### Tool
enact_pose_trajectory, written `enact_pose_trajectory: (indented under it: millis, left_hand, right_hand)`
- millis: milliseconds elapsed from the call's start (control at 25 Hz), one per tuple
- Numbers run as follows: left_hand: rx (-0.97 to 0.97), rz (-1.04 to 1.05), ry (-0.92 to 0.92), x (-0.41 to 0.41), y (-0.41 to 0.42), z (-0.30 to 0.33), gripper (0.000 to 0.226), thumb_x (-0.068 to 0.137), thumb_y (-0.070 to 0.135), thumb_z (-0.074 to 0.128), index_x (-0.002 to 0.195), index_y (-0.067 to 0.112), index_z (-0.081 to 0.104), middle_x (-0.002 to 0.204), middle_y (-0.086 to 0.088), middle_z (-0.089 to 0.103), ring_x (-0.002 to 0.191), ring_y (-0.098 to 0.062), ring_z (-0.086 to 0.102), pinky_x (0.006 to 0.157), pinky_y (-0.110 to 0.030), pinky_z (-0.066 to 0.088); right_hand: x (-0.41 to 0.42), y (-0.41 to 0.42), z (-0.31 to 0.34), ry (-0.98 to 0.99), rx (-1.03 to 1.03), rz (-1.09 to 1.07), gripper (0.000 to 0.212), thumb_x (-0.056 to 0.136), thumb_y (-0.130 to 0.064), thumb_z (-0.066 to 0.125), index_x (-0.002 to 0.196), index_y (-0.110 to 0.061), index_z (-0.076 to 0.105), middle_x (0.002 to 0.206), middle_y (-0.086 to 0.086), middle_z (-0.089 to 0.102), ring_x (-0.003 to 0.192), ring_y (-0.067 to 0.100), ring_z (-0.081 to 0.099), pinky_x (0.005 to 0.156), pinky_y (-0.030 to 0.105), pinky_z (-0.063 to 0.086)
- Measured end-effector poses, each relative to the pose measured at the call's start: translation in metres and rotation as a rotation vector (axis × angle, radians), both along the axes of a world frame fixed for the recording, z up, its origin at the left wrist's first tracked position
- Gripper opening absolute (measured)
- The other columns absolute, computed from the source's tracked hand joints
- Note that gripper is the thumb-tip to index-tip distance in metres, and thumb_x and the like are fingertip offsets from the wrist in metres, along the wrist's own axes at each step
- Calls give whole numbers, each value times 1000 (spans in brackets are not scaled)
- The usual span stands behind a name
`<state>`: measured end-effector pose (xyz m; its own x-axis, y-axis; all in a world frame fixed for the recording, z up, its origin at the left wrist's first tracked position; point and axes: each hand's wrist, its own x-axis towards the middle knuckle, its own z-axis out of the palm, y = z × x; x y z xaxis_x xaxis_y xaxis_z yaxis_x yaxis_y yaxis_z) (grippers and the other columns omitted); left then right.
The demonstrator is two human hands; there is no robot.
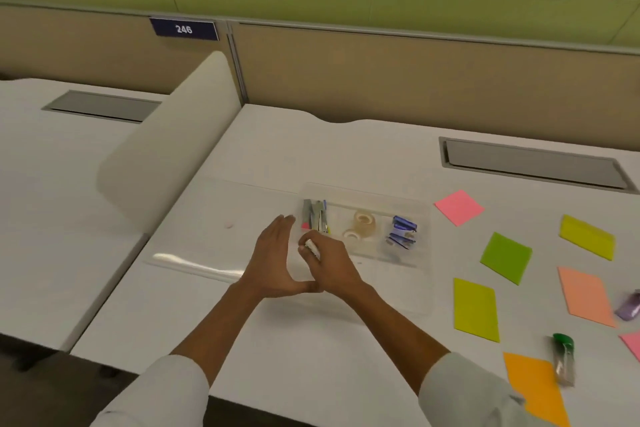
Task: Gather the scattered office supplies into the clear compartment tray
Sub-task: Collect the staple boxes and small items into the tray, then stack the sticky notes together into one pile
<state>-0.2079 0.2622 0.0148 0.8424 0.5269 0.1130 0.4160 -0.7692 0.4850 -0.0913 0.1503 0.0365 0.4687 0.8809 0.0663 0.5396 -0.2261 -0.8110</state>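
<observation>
The clear compartment tray point(420, 215) lies mid-desk. Its left compartment holds several pens and clips point(316, 215), the middle one two tape rolls point(360, 224), the right one blue staple boxes point(401, 231). My right hand point(329, 262) is closed around a small white object point(311, 248) at the tray's near-left corner. My left hand point(273, 256) is flat and open beside it, thumb touching the right hand. Sticky pads lie scattered to the right: pink point(459, 206), green point(505, 256), yellow point(587, 236) and others.
A green-capped clear item point(563, 359) rests on an orange pad point(535, 388) at the near right. A purple item point(628, 305) sits at the right edge. A clear sheet point(194, 265) lies left of my hands. A white divider point(166, 149) bounds the desk on the left.
</observation>
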Motion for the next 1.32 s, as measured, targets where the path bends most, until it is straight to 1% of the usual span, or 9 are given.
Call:
enact_pose_trajectory:
  millis: [80, 200, 400, 600, 680, 800, 1000, 1160, 1320]
  left_hand:
    - [-25, 16, 41, -6, 5, -9, 141, 45, 95, 55, 153, 15, 13, 162, 0, 15, 148, -11, 4, 120, -33, 10]
    - [-34, 4, 45, -9, 10, -16, 139, 47, 95, 52, 154, 14, 14, 163, 1, 9, 150, -12, 0, 122, -42, 13]
    - [-34, 5, 22, -14, 7, -20, 136, 51, 92, 53, 154, 11, 15, 163, -1, 8, 151, -15, 1, 122, -47, 13]
    - [-49, 5, 37, -19, 8, -25, 130, 55, 85, 58, 154, 12, 15, 163, -2, 9, 151, -17, 2, 122, -49, 13]
    - [-44, 1, 51, -19, 10, -27, 121, 61, 75, 59, 153, 13, 14, 162, -2, 7, 151, -19, 3, 121, -52, 16]
    - [0, -14, 119, -19, 13, -26, 115, 63, 69, 53, 154, 13, 9, 162, 0, -1, 150, -19, -2, 120, -53, 16]
    - [78, -48, 176, -16, 12, -17, 119, 64, 72, 60, 154, 12, 8, 163, -5, 0, 150, -22, -3, 121, -51, 14]
    - [130, -79, 111, -2, -1, 3, 126, 61, 91, 43, 151, 6, 20, 161, -12, 16, 150, -27, 11, 121, -48, 16]
    - [164, -157, 6, 28, -32, 20, 122, 65, 91, 43, 150, 6, 23, 161, -10, 17, 150, -24, 12, 122, -45, 15]
  right_hand:
    - [-4, 23, -6, -211, -150, 62, 22, 100, -27, 48, 114, -15, 60, 110, 6, 65, 96, 24, 60, 81, 36, 50]
    - [-7, 43, -14, -428, -338, 185, 27, 99, -21, 47, 125, -16, 55, 113, 10, 58, 95, 30, 60, 71, 35, 46]
    - [-7, 51, -17, -419, -432, 300, 36, 95, -17, 52, 130, -12, 55, 116, 13, 58, 103, 31, 59, 81, 37, 48]
    - [-10, 34, -9, -399, -413, 352, 42, 99, -32, 47, 135, -10, 53, 129, 13, 60, 115, 30, 56, 95, 39, 46]
    - [-9, 21, -7, -473, -395, 421, 46, 102, -39, 39, 134, -9, 52, 135, 14, 56, 124, 31, 50, 103, 42, 40]
    - [-11, 2, -9, -608, -412, 483, 56, 103, -46, 25, 143, -11, 41, 155, 14, 36, 146, 28, 26, 119, 49, 19]
    - [-7, -22, -7, -606, -342, 419, 68, 100, -57, 23, 153, -14, 26, 163, 10, 18, 152, 24, 10, 122, 53, 7]
    - [9, -54, -4, -508, -285, 283, 67, 100, -57, 23, 154, -17, 23, 164, 5, 16, 152, 19, 10, 123, 49, 8]
    - [30, -98, 3, -379, -220, 97, 63, 101, -55, 28, 154, -22, 25, 164, -1, 18, 151, 13, 13, 124, 42, 10]
